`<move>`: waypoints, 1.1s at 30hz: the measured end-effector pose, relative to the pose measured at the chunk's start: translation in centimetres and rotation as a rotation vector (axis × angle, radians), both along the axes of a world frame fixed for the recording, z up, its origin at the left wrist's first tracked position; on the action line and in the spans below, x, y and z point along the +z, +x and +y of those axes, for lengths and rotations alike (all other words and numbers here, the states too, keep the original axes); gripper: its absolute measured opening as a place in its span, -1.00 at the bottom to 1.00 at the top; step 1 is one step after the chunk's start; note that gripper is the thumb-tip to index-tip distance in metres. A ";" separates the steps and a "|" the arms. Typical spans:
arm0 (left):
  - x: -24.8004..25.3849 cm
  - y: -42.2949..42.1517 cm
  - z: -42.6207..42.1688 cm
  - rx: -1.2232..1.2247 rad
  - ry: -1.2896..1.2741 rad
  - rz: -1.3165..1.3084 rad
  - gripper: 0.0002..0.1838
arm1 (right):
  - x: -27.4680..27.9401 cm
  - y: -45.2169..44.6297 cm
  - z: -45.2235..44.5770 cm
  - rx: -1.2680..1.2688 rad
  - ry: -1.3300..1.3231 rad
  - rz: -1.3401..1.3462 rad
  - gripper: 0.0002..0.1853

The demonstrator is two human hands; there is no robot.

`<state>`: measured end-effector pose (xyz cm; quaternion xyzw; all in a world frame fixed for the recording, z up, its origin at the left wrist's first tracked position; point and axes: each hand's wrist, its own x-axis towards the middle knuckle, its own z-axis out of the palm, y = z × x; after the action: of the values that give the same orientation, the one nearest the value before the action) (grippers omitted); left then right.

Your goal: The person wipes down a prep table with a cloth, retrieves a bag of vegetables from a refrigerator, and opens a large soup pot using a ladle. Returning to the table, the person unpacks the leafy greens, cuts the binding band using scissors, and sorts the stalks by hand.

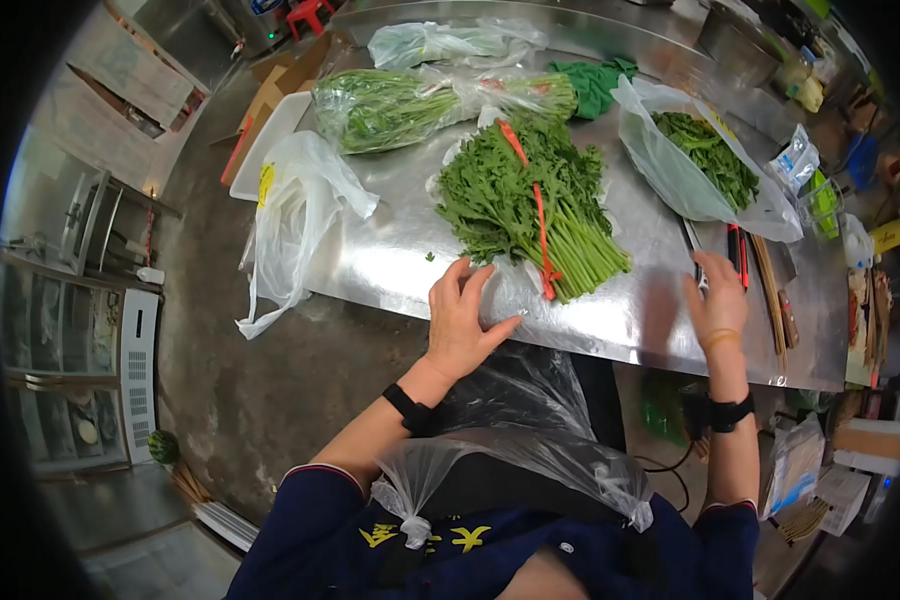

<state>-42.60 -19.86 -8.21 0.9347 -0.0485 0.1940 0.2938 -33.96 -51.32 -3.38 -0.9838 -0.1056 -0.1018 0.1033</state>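
The bundle of greens [482, 195] lies on the metal table [395, 255], near its front edge, cut stems angled toward the right and leaves fanned out to the left. A red tie [540, 225] runs across it, knotted at the near side. I'd judge it fairly light, springy at the stems and soft at the leaves, which would bruise or tear under a hard squeeze; if damp, the stalks could slip against each other. The thick stems just beside the tie look the best place to take hold, with a palm under the leaves.

The left hand [460, 322] is just below the leaves, fingers spread and grasping nothing; whether its fingertips brush them I can't tell. The right hand [718, 300] is off to the right, fingers curled by a dark-handled tool [703, 280]; I can't make out whether it grips it.

Farther out, a pale bag [645, 165] of more greens sits to the right, a clear-wrapped bunch [380, 110] behind, and a white bag [305, 195] at the left edge.
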 end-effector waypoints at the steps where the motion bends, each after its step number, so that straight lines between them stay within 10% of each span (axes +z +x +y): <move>1: 0.1 0.2 -0.2 0.026 -0.086 -0.017 -0.39 | -0.2 0.5 1.5 0.178 0.194 -0.068 -0.60; 7: 0.6 6.1 -3.9 0.009 -1.378 0.330 -0.41 | -5.8 4.1 10.2 0.143 0.566 0.222 -0.49; 11: 4.0 8.3 -4.2 0.018 -1.664 0.647 -0.54 | -3.1 3.6 11.9 0.101 1.201 0.842 -0.47; 14: 2.9 8.8 -4.8 -0.147 -1.910 0.530 -0.68 | -2.1 3.1 10.7 0.177 1.358 0.666 -0.53; 19: 3.1 9.6 -6.9 -0.356 -1.946 0.625 -0.68 | 1.5 2.4 4.9 0.160 1.381 0.640 -0.61; 25: -0.6 8.9 -6.8 -0.002 -1.394 0.759 -0.59 | -4.6 2.3 0.3 -0.170 1.248 0.709 -0.43; 30: 3.0 7.6 -6.6 -0.088 -1.049 0.850 -0.56 | -3.4 0.4 0.3 -0.278 0.589 0.200 -0.25; 33: 0.7 8.0 -7.5 -0.221 -1.021 0.834 -0.62 | -5.0 0.4 -1.7 -0.324 0.536 0.398 -0.29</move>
<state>-34.65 -27.37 -7.52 0.6645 0.0718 -0.2164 0.7117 -33.51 -53.07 -8.34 -0.9263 0.1041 0.0524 0.3584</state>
